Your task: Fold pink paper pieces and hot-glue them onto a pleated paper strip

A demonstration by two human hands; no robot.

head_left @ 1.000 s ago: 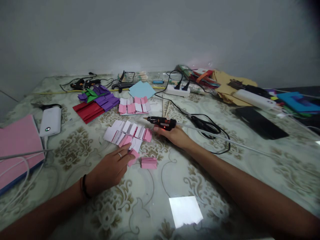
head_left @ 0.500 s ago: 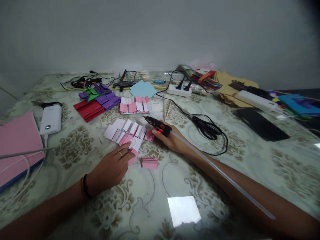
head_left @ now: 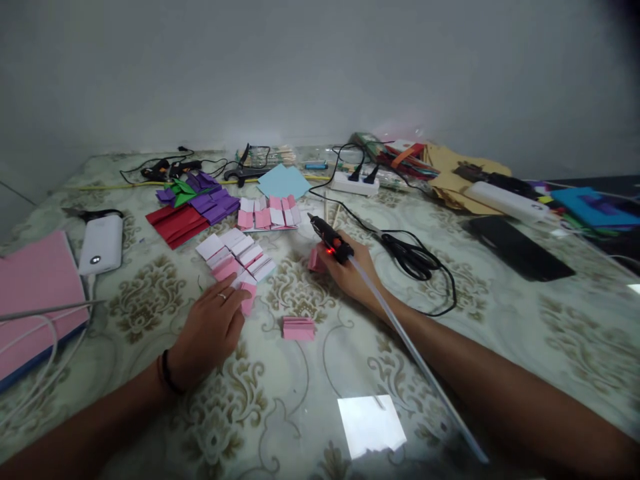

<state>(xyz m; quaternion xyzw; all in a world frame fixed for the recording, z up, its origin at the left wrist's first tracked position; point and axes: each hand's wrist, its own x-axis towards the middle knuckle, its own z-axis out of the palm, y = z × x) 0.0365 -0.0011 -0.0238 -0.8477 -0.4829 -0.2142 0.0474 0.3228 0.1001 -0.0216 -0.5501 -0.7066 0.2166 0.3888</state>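
My left hand (head_left: 213, 327) rests with its fingertips on the near edge of a white-and-pink folded paper assembly (head_left: 243, 250), its fingers spread. In my right hand (head_left: 353, 267) is a black glue gun (head_left: 330, 237) with a red light glowing and a long clear glue stick (head_left: 420, 357) sticking out of its back. A pink folded piece (head_left: 315, 261) lies by the right fingertips; whether they touch it I cannot tell. Another pink folded piece (head_left: 299, 327) sits between the hands, nearer me. Behind them stands a second pink-and-white assembly (head_left: 269, 213).
Red folded paper (head_left: 177, 221), purple folded paper (head_left: 215, 203) and light blue sheets (head_left: 283, 181) lie at the back left. A coiled black cable (head_left: 413, 257) and black phone (head_left: 520, 247) are at right. A white power bank (head_left: 101, 243) sits at left.
My left hand and the paper assembly under it have shifted left. My right hand has moved right with the glue gun, whose nozzle is now farther from the assembly.
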